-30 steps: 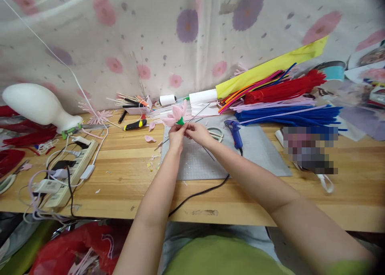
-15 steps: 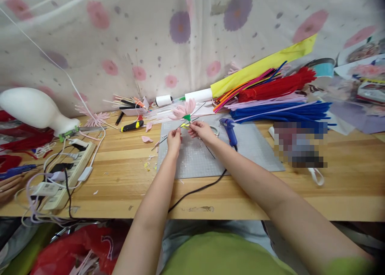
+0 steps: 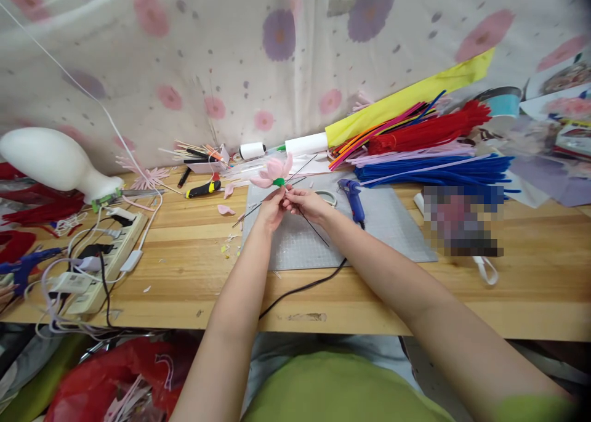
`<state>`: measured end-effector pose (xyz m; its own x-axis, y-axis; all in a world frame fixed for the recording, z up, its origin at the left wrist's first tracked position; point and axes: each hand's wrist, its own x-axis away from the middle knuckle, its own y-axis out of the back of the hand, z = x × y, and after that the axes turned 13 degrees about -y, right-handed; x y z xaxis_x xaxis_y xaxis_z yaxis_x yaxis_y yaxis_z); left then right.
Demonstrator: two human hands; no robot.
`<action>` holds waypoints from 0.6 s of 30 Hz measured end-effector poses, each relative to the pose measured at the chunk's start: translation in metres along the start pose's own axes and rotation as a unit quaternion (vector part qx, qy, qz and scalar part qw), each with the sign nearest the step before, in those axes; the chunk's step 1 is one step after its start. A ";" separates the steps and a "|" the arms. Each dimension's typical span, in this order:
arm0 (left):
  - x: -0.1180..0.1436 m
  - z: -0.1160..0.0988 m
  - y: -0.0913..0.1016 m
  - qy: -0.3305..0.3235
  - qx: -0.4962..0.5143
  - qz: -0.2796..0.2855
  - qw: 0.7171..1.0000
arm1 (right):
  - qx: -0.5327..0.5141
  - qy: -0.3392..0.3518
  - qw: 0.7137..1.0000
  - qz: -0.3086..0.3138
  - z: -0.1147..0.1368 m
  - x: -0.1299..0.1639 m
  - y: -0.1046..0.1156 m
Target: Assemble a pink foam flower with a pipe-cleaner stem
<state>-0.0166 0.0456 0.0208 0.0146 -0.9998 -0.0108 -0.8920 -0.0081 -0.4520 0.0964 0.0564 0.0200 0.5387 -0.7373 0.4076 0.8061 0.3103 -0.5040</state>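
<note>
Left hand (image 3: 270,207): sitting just above centre of the frame, fingers pressed together and pinching the thin wire stem (image 3: 258,209) under the pink flower (image 3: 273,170). Flower head showing above the fingertips, a green wrap (image 3: 278,182) at its base, petals leaning toward the upper left.

Right hand (image 3: 305,202): touching the left hand from the right, fingers closing on the same stem just below the green wrap; dark wire running down-right from it across the grey cutting mat (image 3: 323,237).

Desk (image 3: 184,274): wooden, spanning the middle of the frame, carrying the mat at centre.

Blue glue gun (image 3: 351,197): lying on the mat just right of the right hand, black cord (image 3: 300,289) trailing toward the lower centre.

Tape roll (image 3: 327,197): lying between the right hand and the glue gun.

Loose pink petals (image 3: 226,209): lying on the desk left of the mat.

Yellow-and-black utility knife (image 3: 203,190): lying in the upper centre-left, near the petals.

Power strip (image 3: 104,265): lying at the left, with plugs and white cables.

White foam form (image 3: 50,160): resting at the far left.

Pipe cleaners (image 3: 429,163): lying bundled at the upper right, red above blue.

White thread spool (image 3: 253,150): lying against the flowered curtain (image 3: 277,58) at the back.
</note>
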 end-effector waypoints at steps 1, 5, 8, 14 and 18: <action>-0.001 -0.001 0.001 -0.003 0.002 -0.003 1.000 | -0.001 -0.009 1.000 0.003 0.000 0.001 -0.001; -0.008 -0.006 0.006 -0.034 0.014 -0.090 0.995 | 0.059 -0.031 0.998 -0.022 0.003 0.006 -0.004; -0.013 -0.013 0.012 -0.041 0.029 -0.134 0.990 | 0.129 0.004 0.988 -0.086 0.015 0.019 -0.002; -0.013 -0.022 0.024 -0.024 -0.017 -0.137 0.990 | 0.254 0.144 0.946 -0.139 0.077 0.078 0.044; -0.009 -0.020 0.024 -0.017 -0.040 -0.119 0.992 | 0.343 0.192 0.859 -0.327 0.107 0.100 0.106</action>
<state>-0.0472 0.0539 0.0282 0.2441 -0.9681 0.0565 -0.8944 -0.2473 -0.3728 0.2618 0.0798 0.0889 -0.0995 -0.9914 0.0854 0.9317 -0.0627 0.3579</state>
